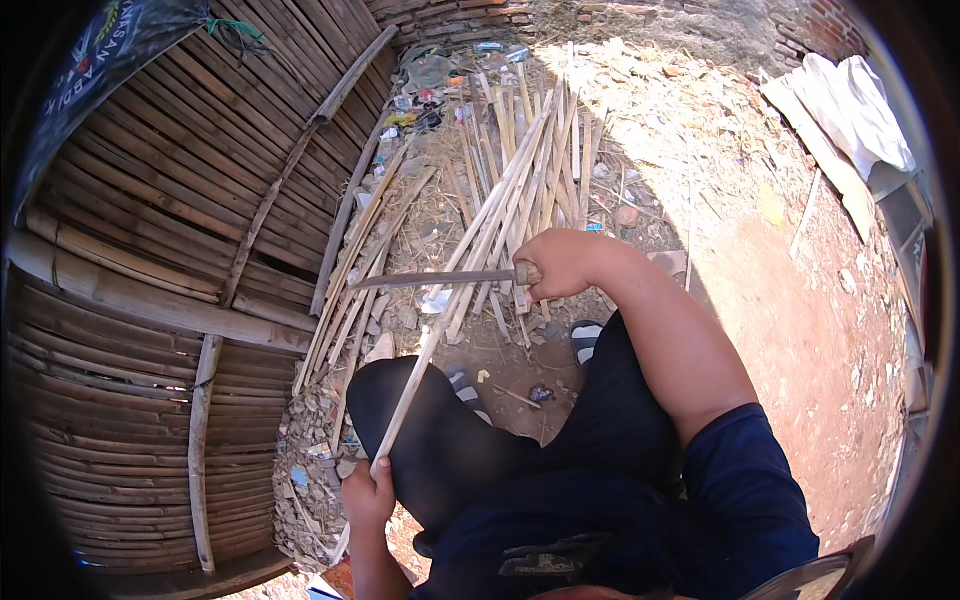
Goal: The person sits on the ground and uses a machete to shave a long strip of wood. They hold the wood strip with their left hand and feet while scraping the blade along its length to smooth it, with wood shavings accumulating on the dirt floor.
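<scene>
A long pale bamboo strip [415,385] slants up and away from my left hand [369,494], whose fingers are closed round its near end beside my left knee. Its far part reaches over a heap of similar strips [545,190]. In my right hand [562,262] is the wooden handle of a machete [440,280]. The blade points left and lies across the held strip, roughly level. Whether the edge touches the strip, I cannot tell. Several more strips [350,270] lie on the ground left of the heap.
A wall of bamboo slats [170,180] stands close on my left. Rubble and litter [420,100] cover the ground near it. My sandalled feet [587,340] are under the heap's near end. A white sack [850,110] rests at the far right, and a brick wall [460,25] stands at the back.
</scene>
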{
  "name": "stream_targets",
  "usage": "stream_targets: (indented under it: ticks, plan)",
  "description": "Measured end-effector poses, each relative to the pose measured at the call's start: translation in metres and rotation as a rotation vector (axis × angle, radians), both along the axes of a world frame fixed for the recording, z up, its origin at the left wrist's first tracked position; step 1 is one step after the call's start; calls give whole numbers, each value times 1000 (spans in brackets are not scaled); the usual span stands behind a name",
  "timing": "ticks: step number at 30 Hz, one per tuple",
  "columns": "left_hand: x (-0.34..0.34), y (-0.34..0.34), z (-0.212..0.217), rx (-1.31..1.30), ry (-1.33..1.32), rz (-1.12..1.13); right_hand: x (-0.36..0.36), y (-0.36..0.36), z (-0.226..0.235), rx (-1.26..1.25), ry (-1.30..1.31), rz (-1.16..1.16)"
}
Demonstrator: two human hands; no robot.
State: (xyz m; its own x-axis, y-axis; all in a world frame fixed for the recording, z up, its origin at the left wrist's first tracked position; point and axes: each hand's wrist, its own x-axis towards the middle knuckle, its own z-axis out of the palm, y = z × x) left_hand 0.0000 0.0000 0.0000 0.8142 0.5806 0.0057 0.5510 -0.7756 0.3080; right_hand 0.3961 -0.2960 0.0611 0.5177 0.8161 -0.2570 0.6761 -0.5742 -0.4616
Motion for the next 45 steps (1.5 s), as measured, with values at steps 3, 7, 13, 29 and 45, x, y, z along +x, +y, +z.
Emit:
stream_targets:
  ticks: [3, 7, 13, 29, 45]
  plan:
    - [-2, -1, 6, 3, 8, 9, -30, 25, 5, -33, 14, 148]
    - [-6, -2, -5, 6, -12, 20, -10, 18, 9, -59, 91, 164]
    - [-3, 2, -2, 32, 22, 4, 45, -22, 4, 55, 59, -373]
    - [-4, 3, -2, 26, 15, 5, 37, -1, -10, 18, 233, -163]
    - [-3, 6, 3, 49, 62, -11, 1, 20, -4, -67, 111, 116]
